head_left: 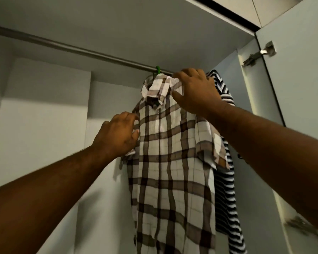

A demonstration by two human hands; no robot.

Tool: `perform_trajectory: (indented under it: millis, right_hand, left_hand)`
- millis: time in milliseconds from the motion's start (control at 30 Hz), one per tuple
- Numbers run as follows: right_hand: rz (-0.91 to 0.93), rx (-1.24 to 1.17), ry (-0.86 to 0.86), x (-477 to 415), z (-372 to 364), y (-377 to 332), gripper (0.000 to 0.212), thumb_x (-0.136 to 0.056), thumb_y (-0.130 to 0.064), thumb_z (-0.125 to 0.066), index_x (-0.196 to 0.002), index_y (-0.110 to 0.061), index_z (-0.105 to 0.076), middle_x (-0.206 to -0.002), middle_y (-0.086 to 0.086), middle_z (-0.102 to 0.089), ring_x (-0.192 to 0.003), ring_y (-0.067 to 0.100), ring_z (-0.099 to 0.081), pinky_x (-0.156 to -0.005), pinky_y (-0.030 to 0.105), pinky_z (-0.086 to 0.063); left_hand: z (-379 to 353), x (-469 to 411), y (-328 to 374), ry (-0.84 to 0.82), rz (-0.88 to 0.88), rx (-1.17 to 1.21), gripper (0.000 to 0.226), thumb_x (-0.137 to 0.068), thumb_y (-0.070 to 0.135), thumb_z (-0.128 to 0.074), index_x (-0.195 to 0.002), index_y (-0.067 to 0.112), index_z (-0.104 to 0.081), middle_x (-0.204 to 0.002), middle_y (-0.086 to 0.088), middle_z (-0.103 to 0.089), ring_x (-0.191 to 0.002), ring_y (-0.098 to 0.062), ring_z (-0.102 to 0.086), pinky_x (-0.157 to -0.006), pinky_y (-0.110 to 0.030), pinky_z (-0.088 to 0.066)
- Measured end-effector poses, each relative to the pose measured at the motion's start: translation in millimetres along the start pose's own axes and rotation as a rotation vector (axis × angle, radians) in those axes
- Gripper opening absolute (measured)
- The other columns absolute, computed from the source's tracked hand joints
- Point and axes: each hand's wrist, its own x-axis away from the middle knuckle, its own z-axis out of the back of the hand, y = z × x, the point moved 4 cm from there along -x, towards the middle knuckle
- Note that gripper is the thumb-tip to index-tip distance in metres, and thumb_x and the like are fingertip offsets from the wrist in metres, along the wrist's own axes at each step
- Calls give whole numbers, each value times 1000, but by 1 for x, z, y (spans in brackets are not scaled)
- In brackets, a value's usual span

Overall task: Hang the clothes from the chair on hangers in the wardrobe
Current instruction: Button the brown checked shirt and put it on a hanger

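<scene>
Green hanger hook (157, 69) alone shows above plaid shirt (172, 162); striped shirt (226, 198) half-hidden.

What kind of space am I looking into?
Probably the inside of a wardrobe: a grey metal hanging rail runs across the top, a brown-and-white checked shirt hangs from it on a green plastic hanger, and a pale hinged door stands open at right.

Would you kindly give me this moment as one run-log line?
plaid shirt: on green hanger, on rail | left hand: pinches shirt edge | right hand: grips collar | striped top: hangs beside
</scene>
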Motion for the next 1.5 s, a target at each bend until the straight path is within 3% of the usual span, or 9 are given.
perform_trajectory:
  millis: [233, 367, 533, 700, 867, 1100, 1233, 1400, 1500]
  right_hand:
    - [88, -173, 10, 111, 14, 2, 46, -95, -46, -53, -138, -28, -53, -144, -1, -50, -134, 22, -41, -109, 51, -40]
    - [100, -249, -21, 189, 24, 18, 39, -94, -39, -56, -127, -20, -64, -128, 2, -61, -118, 24, -53, -99, 44, -46]
    - [21, -292, -179, 303, 44, 60, 29, -95, -32, -61, -118, -17, -69, -117, 3, -65, -109, 22, -58, -92, 35, -48]
    - [-105, -293, -469, 429, 77, 125, 25, -98, -31, -58, -116, -19, -70, -112, -3, -69, -101, 8, -57, -85, 26, -49]
    - [-332, -278, -673, 571, 130, 207, 19, -99, -31, -59, -108, -22, -73, -102, -7, -70, -89, 6, -58, -76, 27, -51]
    - [-689, -204, -903, 738, 250, 294, 20, -99, -28, -59, -109, -20, -74, -100, -5, -71, -84, 6, -60, -75, 29, -54]
    - [-925, -137, -943, 808, 325, 324, 21, -99, -27, -61, -110, -17, -75, -102, -4, -73, -82, 7, -64, -73, 25, -54]
    - [-1181, 13, -935, 877, 418, 347, 18, -98, -23, -62, -106, -16, -77, -97, -3, -75, -76, 9, -65, -66, 15, -40]
    - [-1308, 129, -912, 902, 473, 359, 17, -98, -19, -63, -104, -11, -76, -95, 3, -75, -77, 14, -66, -69, 21, -42]
  left_hand:
    - [-18, 42, 41, 8, -15, 230, 39, -97, 36, -55, -134, 24, -53, -131, -4, -59, -112, -25, -60, -95, -46, -52]
    - [-26, 76, 89, 47, -16, 383, 30, -99, 32, -55, -128, 23, -57, -120, 1, -64, -103, -18, -62, -87, -36, -53]
    - [-45, 137, 188, -38, -43, 558, 24, -102, 35, -51, -124, 26, -58, -89, 6, -66, -79, -18, -65, -69, -37, -53]
    - [-84, 210, 310, -234, -37, 721, 26, -104, 44, -45, -120, 30, -59, -86, 4, -71, -77, -17, -67, -72, -41, -57]
    - [-111, 295, 456, -466, -75, 873, 22, -104, 33, -51, -119, 23, -64, -79, 9, -71, -71, -5, -66, -64, -19, -47]
    - [-119, 395, 667, -816, -227, 1063, 21, -103, 34, -51, -116, 27, -66, -80, 13, -71, -74, -6, -67, -68, -26, -55]
    - [-99, 435, 778, -968, -375, 1197, 22, -103, 33, -51, -117, 25, -67, -84, 11, -72, -75, -6, -67, -64, -16, -46]
    - [-74, 473, 896, -1105, -526, 1366, 17, -103, 33, -52, -111, 31, -66, -79, 15, -71, -75, -2, -67, -67, -28, -58]
    - [-55, 490, 959, -1129, -618, 1462, 16, -102, 34, -52, -108, 31, -66, -76, 15, -71, -74, -4, -66, -69, -32, -57]
